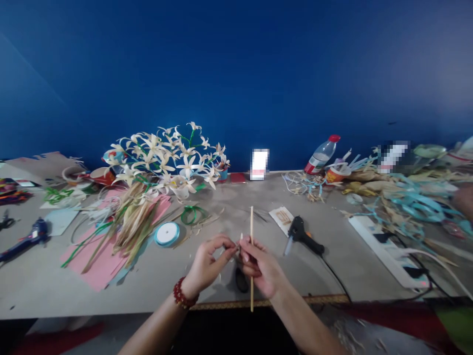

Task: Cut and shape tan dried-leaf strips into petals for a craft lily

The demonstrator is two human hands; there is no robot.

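My right hand point(265, 268) is closed around a thin wooden stick point(252, 221), which stands nearly upright and pokes out above and below the fingers. Between the same thumb and fingers shows the tip of a small pale piece point(241, 236). My left hand point(207, 264), with a red bead bracelet point(181, 295) on its wrist, pinches thumb to forefinger right beside that piece; what it grips is too small to tell. Under the hands lies a dark rounded object point(241, 281), partly hidden. A black glue gun point(305, 236) rests right of my right hand.
Cream-coloured flowers point(158, 153) on green stems stand at the back left. Before them lie dried husk strips point(135, 222), pink paper point(90, 266) and a ribbon spool point(167, 233). On the right are a power strip point(388, 254), a tilted bottle point(321, 155) and tangled blue ribbon point(421, 204).
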